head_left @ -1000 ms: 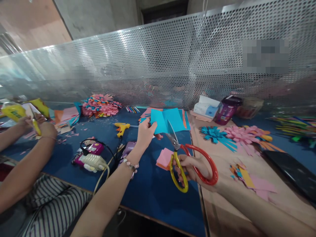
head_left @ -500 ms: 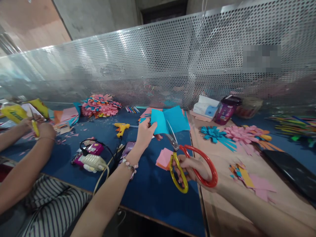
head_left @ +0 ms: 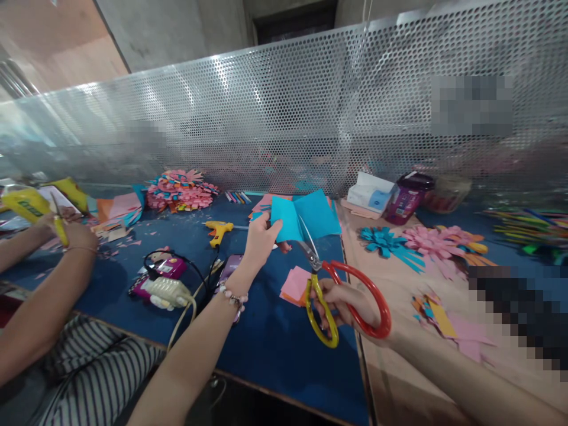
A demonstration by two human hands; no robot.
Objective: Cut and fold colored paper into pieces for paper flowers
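Note:
My left hand [head_left: 262, 235] pinches the left part of a sheet of blue paper [head_left: 319, 214] held above the table. In my right hand [head_left: 339, 302] is a pair of scissors [head_left: 314, 260] with one red and one yellow handle; my fingers pass through the loops. The blades are parted around the paper's lower edge, where a slit runs up between its two halves. Just below the blades, a small stack of pink and orange paper squares [head_left: 293, 285] lies on the blue tabletop [head_left: 284, 355].
Left of my hands are a yellow glue gun [head_left: 218, 232], a power strip [head_left: 165, 290] with cables, a phone [head_left: 231, 269] and a pile of paper flowers [head_left: 181, 190]. A co-worker's hands [head_left: 73, 234] hold scissors. On the right lie a blue paper flower [head_left: 382, 241] and a purple tub [head_left: 408, 198].
My hands, the scissors and the blue paper look almost the same as before. The co-worker's hand and scissors at the left have shifted slightly.

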